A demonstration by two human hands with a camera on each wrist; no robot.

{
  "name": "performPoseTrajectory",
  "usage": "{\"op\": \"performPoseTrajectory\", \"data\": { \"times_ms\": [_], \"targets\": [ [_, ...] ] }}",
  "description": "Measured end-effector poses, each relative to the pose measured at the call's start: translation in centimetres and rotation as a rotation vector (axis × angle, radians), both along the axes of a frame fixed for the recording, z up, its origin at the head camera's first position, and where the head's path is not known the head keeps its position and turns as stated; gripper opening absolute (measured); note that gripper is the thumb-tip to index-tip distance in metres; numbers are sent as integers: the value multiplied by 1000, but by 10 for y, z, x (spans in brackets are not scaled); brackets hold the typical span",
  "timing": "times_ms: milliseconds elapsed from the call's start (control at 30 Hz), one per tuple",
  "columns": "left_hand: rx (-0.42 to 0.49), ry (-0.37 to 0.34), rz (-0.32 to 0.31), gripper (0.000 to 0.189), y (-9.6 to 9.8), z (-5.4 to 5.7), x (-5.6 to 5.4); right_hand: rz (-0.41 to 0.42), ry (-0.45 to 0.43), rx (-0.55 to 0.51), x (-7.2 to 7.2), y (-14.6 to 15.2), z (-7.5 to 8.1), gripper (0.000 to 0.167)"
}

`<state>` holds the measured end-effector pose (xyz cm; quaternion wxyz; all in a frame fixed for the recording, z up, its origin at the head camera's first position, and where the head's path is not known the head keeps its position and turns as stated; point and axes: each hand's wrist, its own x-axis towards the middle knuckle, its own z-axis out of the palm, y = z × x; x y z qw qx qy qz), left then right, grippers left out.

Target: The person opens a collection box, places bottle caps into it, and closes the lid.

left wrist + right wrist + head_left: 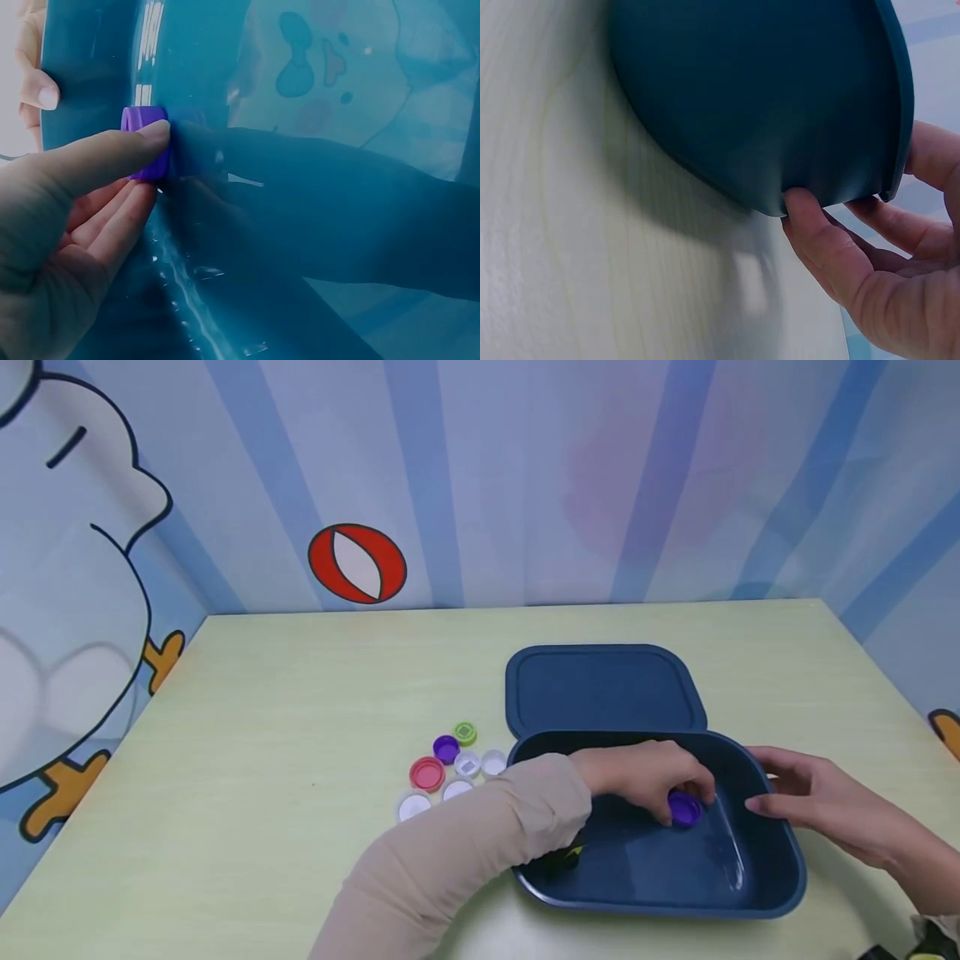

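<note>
Inside a dark blue plastic bin (pixel 645 877), my left hand (pixel 648 777) pinches a purple bottle cap (pixel 684 808) between thumb and fingers. The left wrist view shows the thumb on the side of the purple cap (pixel 146 118), close to the bin's glossy inner surface. At the bin's right end, my right hand (pixel 832 802) holds the rim, thumb over the edge. In the right wrist view, fingers of the right hand (pixel 900 285) touch the outside of the bin wall (pixel 765 97). Part of the bin's left side is hidden by the left sleeve (pixel 480 835).
Left of the bin lie several caps: a green cap (pixel 465 733), a purple cap (pixel 446 749), a red cap (pixel 427 773) and white caps (pixel 414 806). A dark blue lid (pixel 603 685) lies behind the bin on the pale wooden table (pixel 262 760).
</note>
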<state>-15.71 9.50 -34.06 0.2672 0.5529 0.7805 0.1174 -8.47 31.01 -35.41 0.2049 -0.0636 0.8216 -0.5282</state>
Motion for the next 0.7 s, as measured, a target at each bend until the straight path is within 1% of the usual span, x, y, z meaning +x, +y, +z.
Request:
{"op": "performPoseTrajectory", "data": {
  "times_ms": [100, 333, 533, 700],
  "targets": [
    [1, -6, 8, 48, 0, 2, -1, -1, 2, 8, 0, 0, 0, 60],
    [12, 22, -11, 45, -1, 11, -1, -1, -1, 8, 0, 0, 0, 61],
    [34, 29, -19, 44, -1, 17, -3, -1, -6, 24, 0, -1, 1, 62],
    [42, 12, -28, 45, -3, 24, -2, -3, -13, 45, -1, -3, 2, 63]
  ]
}}
